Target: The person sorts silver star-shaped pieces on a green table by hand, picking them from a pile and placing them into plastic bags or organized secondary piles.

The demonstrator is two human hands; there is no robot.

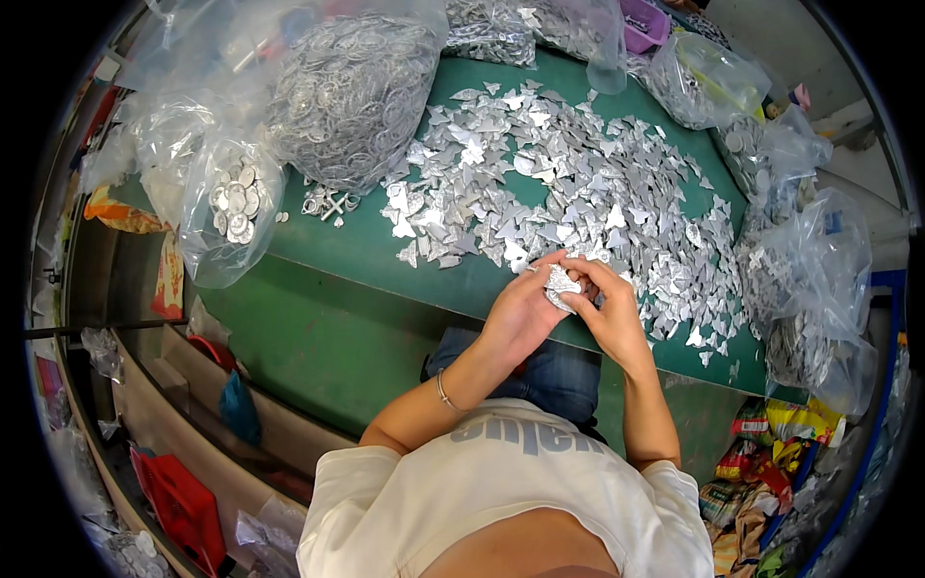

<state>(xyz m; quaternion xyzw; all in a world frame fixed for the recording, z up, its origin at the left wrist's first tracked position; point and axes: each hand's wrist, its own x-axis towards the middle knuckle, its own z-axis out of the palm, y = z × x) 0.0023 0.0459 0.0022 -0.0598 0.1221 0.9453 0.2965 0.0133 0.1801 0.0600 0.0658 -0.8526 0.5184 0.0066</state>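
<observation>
Between both hands' fingers (578,294), silver piece (560,285).

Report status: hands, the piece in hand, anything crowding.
Left hand and right hand both pinch one silver metal piece. Held over green table edge. Loose silver pieces heaped just beyond.

The pieces (578,183) heaped across the table (356,260) look like thin stamped metal, silvery and bright, catching light on flat faces. The small stack (561,284) pinched between the left hand (520,313) and right hand (607,308) has the same shiny metal look. The tabletop is green, matt and smooth. Along its far edge and right edge sit bags (352,91) of clear, glossy, crinkled plastic film, packed with silvery metal rings and discs. A thin metal bracelet (443,393) glints on the left wrist. The shirt (501,491) is pale, soft cloth; the jeans (549,371) are blue denim.
</observation>
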